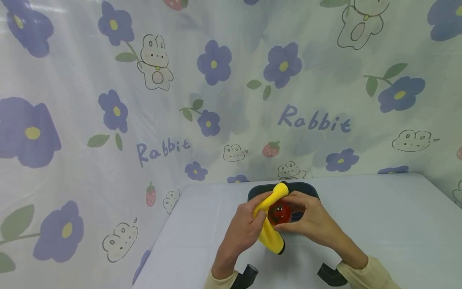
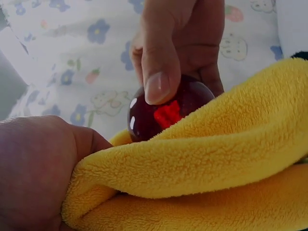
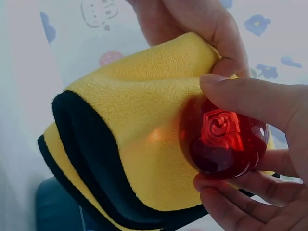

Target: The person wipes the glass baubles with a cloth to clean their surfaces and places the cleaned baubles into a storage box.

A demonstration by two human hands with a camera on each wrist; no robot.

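- Nearest the head camera, at the lower edge of the frame, two pale sleeve cuffs [image 1: 364, 273] and dark wrist mounts [image 1: 249, 275] frame the work.
- Left of centre, the left hand [image 1: 242, 230] grips a folded yellow cloth [image 1: 268, 228]; its fingers are curled round the fold, bunching it, and the cloth's black edging [image 3: 84, 144] shows in the right wrist view.
- Centre, a glossy red ball [image 1: 279, 212] with a small red figure inside sits touching the cloth, held above the table just in front of the dark tray.
- Right of centre, the right hand [image 1: 312, 220] pinches the ball narrowly, thumb [image 2: 159, 72] on one side and fingertips [image 3: 231, 187] on the other.
- Judged from this, the step in hand looks like wiping the ball with the cloth. The next move would call for turning the ball within the pinch while the cloth stays pressed on it, and the smooth surface could slip from so slight a hold.
- Behind the hands, a dark tray [image 1: 306, 188] lies on the pale table [image 1: 379, 216], partly hidden by cloth and fingers; what it holds cannot be told.
- Across the upper frame hangs a backdrop [image 1: 180, 100] printed with purple flowers, rabbits and strawberries; nothing stands between the hands.
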